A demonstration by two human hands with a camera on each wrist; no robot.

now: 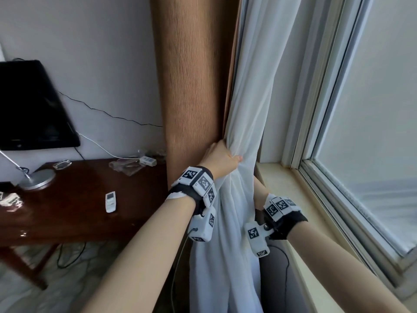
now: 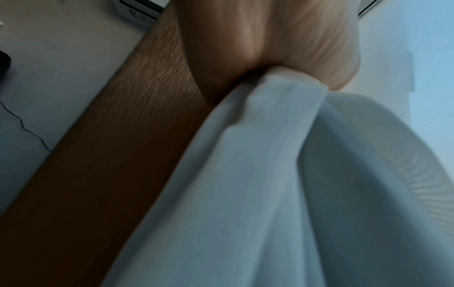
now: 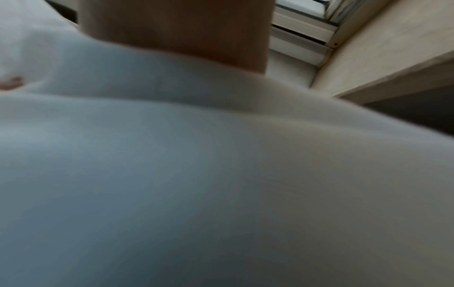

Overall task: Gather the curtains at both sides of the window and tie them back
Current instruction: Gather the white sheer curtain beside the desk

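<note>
A white sheer curtain (image 1: 252,98) hangs beside a brown heavy curtain (image 1: 194,82) at the window's left side. My left hand (image 1: 222,158) grips the sheer where it is bunched, fingers wrapped round the gather, with the thumb showing on the front. In the left wrist view the palm (image 2: 245,42) closes over a fold of white cloth (image 2: 282,101). My right hand reaches behind the sheer; only its wrist (image 1: 259,190) shows, fingers hidden by fabric. The right wrist view is filled with white cloth (image 3: 196,174), blurred.
A dark wooden desk (image 1: 79,199) stands at left with a remote (image 1: 111,201), a lamp base (image 1: 37,179) and a power strip (image 1: 147,160). A black TV (image 1: 31,107) hangs on the wall. The beige window sill (image 1: 291,184) and window frame (image 1: 320,132) lie at right.
</note>
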